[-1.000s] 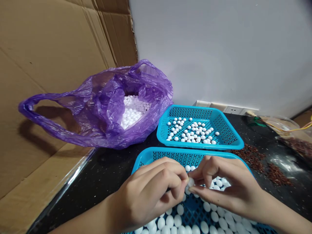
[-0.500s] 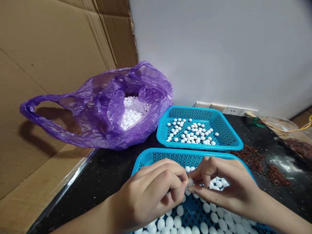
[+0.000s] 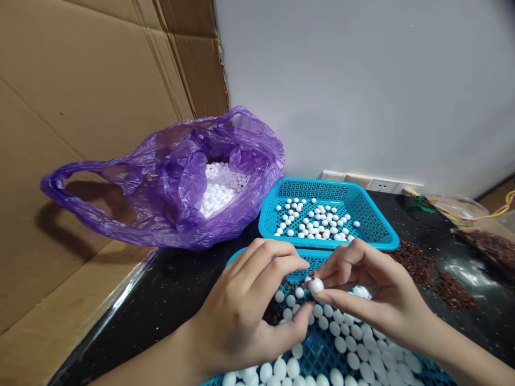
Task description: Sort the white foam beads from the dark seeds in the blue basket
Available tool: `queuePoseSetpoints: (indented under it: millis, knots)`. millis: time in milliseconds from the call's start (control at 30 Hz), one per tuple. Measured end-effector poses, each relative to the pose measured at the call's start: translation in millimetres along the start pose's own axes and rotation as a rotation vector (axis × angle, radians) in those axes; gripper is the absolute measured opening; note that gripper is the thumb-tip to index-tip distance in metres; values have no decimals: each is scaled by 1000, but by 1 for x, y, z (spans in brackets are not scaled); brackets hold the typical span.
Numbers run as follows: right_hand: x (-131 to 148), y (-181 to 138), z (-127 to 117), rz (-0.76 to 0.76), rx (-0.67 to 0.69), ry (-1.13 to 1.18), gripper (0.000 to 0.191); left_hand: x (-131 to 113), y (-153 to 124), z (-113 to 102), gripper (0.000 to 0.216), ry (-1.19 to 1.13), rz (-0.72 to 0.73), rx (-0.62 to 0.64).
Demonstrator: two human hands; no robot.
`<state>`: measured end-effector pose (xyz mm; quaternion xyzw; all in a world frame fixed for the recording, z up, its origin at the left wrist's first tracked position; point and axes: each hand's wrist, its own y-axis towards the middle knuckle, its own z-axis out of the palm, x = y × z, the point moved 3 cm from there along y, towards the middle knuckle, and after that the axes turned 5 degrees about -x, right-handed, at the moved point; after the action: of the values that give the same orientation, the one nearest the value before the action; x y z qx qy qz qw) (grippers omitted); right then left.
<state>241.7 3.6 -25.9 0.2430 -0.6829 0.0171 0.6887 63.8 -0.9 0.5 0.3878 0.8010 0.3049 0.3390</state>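
Between the thumb and fingers of my right hand (image 3: 374, 292) is a small white ball (image 3: 316, 287), with a tiny reddish-brown piece at its top. Close beside it on the left, my left hand (image 3: 249, 305) is open, thumb and fingers apart, with nothing visible in its grasp. Both hands are over the front blue basket (image 3: 311, 260). Many loose white balls (image 3: 364, 354) lie in that basket. Reddish-brown bits (image 3: 290, 286) show near its back wall, partly covered by my left hand.
A second blue basket (image 3: 374, 206) with smaller-looking white balls stands behind. To its left, a purple plastic bag (image 3: 169, 187) gapes around more white balls. Piles of reddish-brown bits (image 3: 412, 262) lie on the black counter at right, near wires (image 3: 483, 217). Cardboard (image 3: 80, 80) stands at left.
My left fingers have opened and come away from the white ball, which stays in my right hand. The ball now shows fully, with the brown piece on it.
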Motion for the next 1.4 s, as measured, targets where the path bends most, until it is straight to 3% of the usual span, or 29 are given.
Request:
queuePoseSetpoints:
  millis: [267, 700, 1100, 1400]
  knots:
    - [-2, 1, 4, 32, 66, 1, 23, 1, -1, 0, 12, 66, 67, 12]
    - [-4, 4, 4, 142, 40, 34, 23, 1, -5, 4, 13, 29, 116, 106]
    - [-6, 4, 6, 285, 0, 174, 30, 2, -9, 4, 21, -61, 120, 110]
    - [-7, 4, 5, 290, -21, 235, 32, 2, -6, 3, 19, -43, 93, 111]
